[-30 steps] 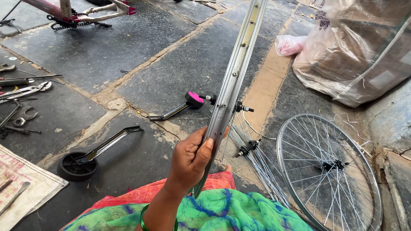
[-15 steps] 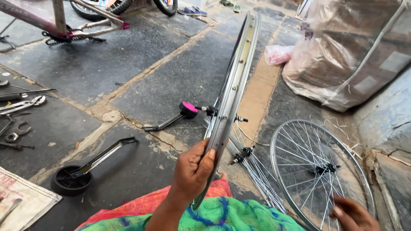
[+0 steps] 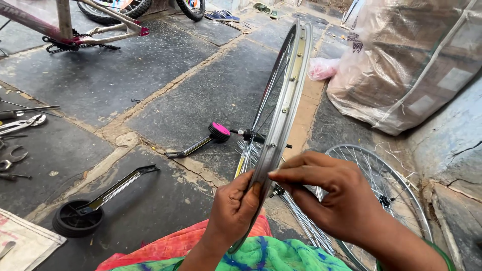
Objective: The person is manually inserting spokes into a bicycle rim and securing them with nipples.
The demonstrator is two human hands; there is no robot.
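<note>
an upright bicycle wheel rim [image 3: 281, 120] is gripped at its near edge by the left hand [image 3: 236, 208], fingers curled round the metal, while the right hand [image 3: 329, 193] is pinched loosely against the rim just beside it. a second spoked wheel [image 3: 389, 198] is laid flat to the right. further left, two training wheels [image 3: 78, 218] are seen on the stone floor [image 3: 165, 75].
</note>
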